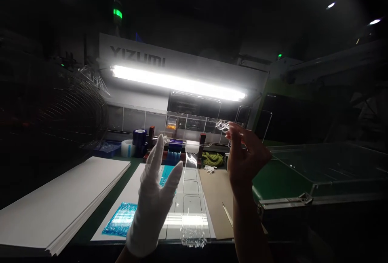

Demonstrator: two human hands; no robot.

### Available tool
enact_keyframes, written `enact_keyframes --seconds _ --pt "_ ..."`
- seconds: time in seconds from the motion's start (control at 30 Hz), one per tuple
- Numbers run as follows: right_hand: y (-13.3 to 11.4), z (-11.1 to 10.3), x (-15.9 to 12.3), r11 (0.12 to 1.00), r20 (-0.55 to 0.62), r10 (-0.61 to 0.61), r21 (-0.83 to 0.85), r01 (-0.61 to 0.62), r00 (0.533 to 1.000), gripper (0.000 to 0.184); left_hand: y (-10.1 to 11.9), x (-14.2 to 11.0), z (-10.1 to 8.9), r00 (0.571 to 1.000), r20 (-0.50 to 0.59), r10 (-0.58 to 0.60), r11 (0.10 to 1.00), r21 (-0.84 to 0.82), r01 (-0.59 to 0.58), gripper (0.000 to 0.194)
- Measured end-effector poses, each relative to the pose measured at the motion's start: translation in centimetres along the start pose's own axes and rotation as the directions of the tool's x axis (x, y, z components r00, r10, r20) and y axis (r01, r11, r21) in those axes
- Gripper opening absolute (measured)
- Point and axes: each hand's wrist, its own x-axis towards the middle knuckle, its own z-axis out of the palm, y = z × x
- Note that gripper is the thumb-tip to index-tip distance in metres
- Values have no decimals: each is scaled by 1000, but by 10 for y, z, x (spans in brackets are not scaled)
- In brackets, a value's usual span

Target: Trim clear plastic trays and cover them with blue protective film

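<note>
My left hand (153,198), in a white glove, is raised over the sheets with thumb and fingers apart. A small clear bit shows at its fingertips; whether it touches them I cannot tell. My bare right hand (247,153) is held up at the right, thumb and fingers pinched on a twisted piece of clear plastic film (222,125). Below lie a white sheet (101,230), a blue film patch (119,219) and a clear film strip (191,186) with rectangular outlines. The strip's near end is crumpled. It runs up to a roll (192,146) beside a blue roll (175,145).
A stack of white sheets (60,198) lies at the left, near a fan (72,109). Tape rolls (139,137) stand behind. Tweezers (227,214) rest on brown board (212,190). A clear cover (327,164) is at the right, a lit tube (178,83) above.
</note>
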Motion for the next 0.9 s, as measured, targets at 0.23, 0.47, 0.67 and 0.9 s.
enact_keyframes --seconds 0.23,0.47,0.67,0.9 --pt "-13 5 -8 995 46 -100 25 99 994 12 -25 -21 -6 998 -8 -68 996 56 69 65" --pt "-13 15 -18 964 264 -262 107 241 928 13 -68 -67 -12 943 74 -323 944 98 315 56" --pt "-2 18 -23 916 495 -402 227 331 770 12 -26 -32 -61 875 -182 -450 891 -26 453 57" --pt "5 15 -18 839 524 -543 324 436 656 14 9 1 -65 931 -280 -235 954 117 276 44"
